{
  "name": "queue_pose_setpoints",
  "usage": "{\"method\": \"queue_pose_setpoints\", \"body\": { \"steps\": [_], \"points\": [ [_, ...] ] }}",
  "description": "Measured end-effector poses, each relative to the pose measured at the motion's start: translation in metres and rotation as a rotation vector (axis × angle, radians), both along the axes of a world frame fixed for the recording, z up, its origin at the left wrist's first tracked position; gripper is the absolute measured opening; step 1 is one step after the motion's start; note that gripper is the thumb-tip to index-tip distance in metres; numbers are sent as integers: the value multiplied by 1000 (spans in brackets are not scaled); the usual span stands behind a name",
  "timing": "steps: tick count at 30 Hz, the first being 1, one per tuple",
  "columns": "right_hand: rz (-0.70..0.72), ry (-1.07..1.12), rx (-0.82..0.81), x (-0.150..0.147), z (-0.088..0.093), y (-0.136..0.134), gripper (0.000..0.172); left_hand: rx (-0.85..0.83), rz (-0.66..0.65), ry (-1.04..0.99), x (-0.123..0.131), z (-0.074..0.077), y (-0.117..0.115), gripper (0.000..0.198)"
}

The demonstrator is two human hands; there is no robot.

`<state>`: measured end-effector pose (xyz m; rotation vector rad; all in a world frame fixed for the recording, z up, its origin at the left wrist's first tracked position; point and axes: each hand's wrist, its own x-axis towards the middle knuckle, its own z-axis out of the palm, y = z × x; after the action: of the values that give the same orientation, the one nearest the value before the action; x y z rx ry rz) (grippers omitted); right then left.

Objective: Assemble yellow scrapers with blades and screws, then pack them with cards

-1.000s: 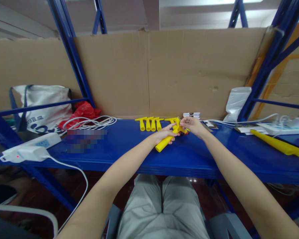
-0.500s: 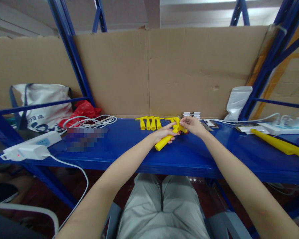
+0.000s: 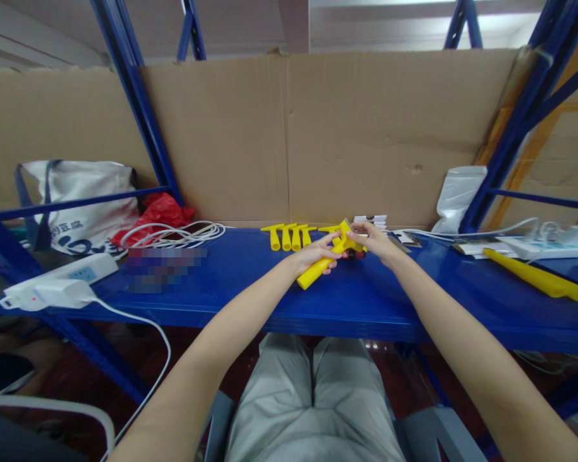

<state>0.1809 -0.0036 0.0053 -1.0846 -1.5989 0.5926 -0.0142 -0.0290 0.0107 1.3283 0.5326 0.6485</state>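
A yellow tool (image 3: 313, 274) with a thick round handle and a wide head lies across my left hand (image 3: 317, 254), whose fingers are wrapped round its neck. Its handle points down to the left. My right hand (image 3: 372, 242) grips the tool's head, fingers bent against its upper right edge. Beneath the head, a small red and black object (image 3: 355, 255) shows in part on the table. Several similar yellow tools (image 3: 286, 237) stand in a row just behind and left of my hands, against the cardboard.
The blue table (image 3: 250, 282) is backed by a cardboard wall (image 3: 356, 128). At left are a power strip (image 3: 84, 269), coiled white cable (image 3: 192, 235), red bag (image 3: 161, 215) and cloth bag (image 3: 91, 192). At right lie a long yellow piece (image 3: 539, 276) and a plastic bag (image 3: 459, 196).
My right hand's fingers have shifted on the tool's head, and the head has turned slightly. More of the red and black object shows beneath it.
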Motion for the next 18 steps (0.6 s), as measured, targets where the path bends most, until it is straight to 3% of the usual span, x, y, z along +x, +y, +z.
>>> {"method": "queue_pose_setpoints", "body": {
  "steps": [4, 18],
  "points": [
    [174, 66, -86, -2, 3, -7, 40, -1, -22, -5, -1, 1, 0, 90],
    [333, 219, -167, -4, 8, -15, 42, 55, -23, -23, -1, -1, 0, 89]
  ]
}}
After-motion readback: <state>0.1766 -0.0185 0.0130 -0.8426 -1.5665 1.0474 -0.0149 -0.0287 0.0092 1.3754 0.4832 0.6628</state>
